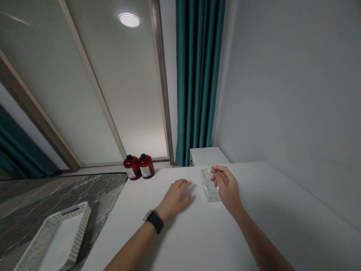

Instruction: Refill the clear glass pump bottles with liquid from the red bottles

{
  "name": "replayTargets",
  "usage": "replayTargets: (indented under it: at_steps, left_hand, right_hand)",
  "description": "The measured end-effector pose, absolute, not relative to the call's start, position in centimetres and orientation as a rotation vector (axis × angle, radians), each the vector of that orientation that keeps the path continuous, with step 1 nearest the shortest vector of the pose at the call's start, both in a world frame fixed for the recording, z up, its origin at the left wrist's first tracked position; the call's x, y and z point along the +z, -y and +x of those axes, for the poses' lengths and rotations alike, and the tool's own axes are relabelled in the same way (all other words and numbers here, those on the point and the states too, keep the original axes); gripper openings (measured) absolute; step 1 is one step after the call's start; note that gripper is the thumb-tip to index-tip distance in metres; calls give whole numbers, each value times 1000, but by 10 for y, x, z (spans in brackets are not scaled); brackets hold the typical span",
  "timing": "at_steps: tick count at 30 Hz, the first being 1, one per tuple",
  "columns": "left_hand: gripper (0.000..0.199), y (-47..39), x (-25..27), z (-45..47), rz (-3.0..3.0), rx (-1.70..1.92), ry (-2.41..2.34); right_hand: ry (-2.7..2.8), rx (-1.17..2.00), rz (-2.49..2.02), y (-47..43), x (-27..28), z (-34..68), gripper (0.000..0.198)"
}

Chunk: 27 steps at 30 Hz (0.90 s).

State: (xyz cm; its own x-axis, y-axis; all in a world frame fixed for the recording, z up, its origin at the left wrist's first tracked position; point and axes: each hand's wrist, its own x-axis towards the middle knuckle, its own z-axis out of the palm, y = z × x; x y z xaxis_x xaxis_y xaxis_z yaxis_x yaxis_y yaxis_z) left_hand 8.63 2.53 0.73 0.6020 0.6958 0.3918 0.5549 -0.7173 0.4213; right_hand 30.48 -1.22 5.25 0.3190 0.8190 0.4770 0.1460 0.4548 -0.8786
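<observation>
A clear, see-through tray-like container (209, 193) lies on the white table (196, 237) near its far edge. My right hand (227, 187) is over the container's right side, its fingers curled and close together; whatever is between them, if anything, is too transparent to make out. To the left of the container, apart from it, my left hand (175, 195) is low over the tabletop, empty, with fingers stretched and thumb apart. A dark-banded watch (154, 221) is on my left wrist.
Two dark red bottles (146, 166) with black caps and white labels stand at the table's far left corner. A white perforated basket (78, 230) sits lower left on a grey patterned surface (105, 193). Behind the table are a white cabinet (207, 155) and green curtain (199, 71); a wall rises right.
</observation>
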Motion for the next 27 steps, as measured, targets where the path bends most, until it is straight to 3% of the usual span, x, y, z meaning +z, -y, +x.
replayTargets:
  at_steps: [8, 13, 27]
  left_hand:
    - [20, -8, 25, 25, 2617, 979, -1262]
    - [16, -18, 41, -18, 2629, 996, -1467]
    - [38, -110, 77, -52, 2607, 857, -1976]
  right_hand:
    - [1683, 650, -927, 29, 26, 230, 23]
    - [1771, 709, -1022, 41, -8, 211, 24]
    - [2008, 763, -1068, 53, -15, 207, 26]
